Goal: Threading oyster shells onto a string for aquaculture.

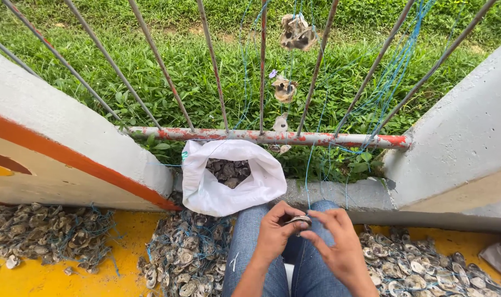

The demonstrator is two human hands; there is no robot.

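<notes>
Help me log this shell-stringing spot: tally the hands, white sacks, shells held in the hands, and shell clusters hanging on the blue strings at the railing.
Bare hands: 2, left hand, right hand
White woven sack of shells: 1
Grey oyster shell held between fingers: 1
Hanging shell clusters on strings: 3 clear
Total: 7

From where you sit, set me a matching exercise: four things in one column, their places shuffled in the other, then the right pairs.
Things:
1. white sack
2. shell between the left hand and right hand
3. strung shells
4. rusty rail

Places:
A. hanging from blue twine on the bars
B. on the ground against the fence, open, shells inside
C. lying across the foot of the bars
D. over the lap in jeans, pinched by fingertips

Pairs: 1-B, 2-D, 3-A, 4-C
</notes>
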